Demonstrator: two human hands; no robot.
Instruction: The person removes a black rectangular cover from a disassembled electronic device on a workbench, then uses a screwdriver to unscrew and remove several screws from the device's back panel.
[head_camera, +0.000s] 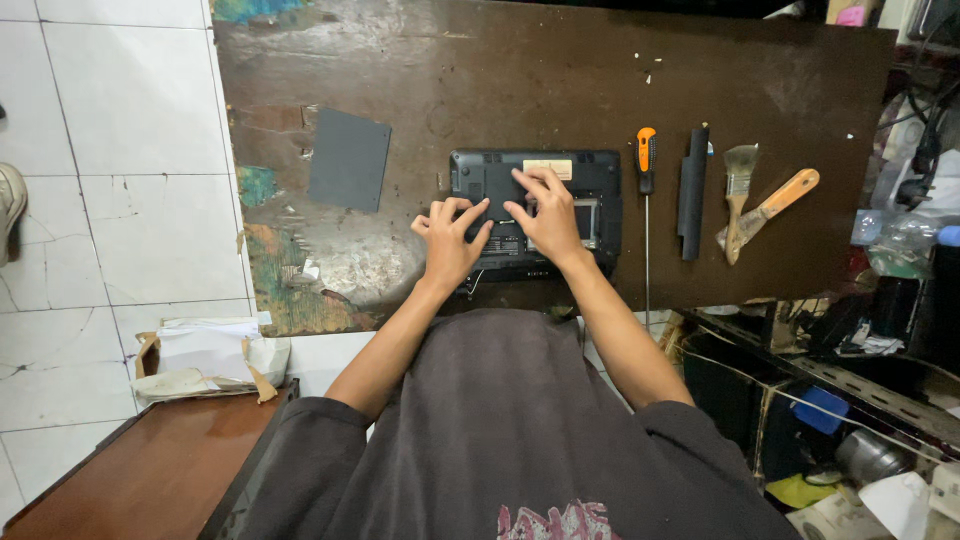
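Over at the far left, lying flat on the worn brown board (420, 70): a dark grey rectangular cover panel (348, 159), well apart from both hands. Just right of it, resting bottom-side up near the middle of the board: a small black laptop (600, 190), with an opened compartment showing under the fingers. Pressing down on the laptop's near left corner: the left hand (451, 233), fingers spread and slightly curled, fingertips touching the black casing, not closing around anything. Beside it, lying over the laptop's middle: the right hand (545, 215), fingers stretched forward and fanned, tips reaching toward a pale rectangular label (556, 168) near the far edge, palm covering part of the opened compartment; flat and open, gripping nothing as far as can be told. Lying just right of the laptop, pointing toward the body: a screwdriver with an orange and black handle (647, 155) and a long thin shaft. Further right, lying parallel to it: a long black battery bar (692, 190). Next to that, crossing each other: a pale-bristled paintbrush (738, 180) and a second brush with an orange wooden handle (785, 195). Filling the far right beyond the board's edge: a cluttered shelf (880, 390) of mixed items.
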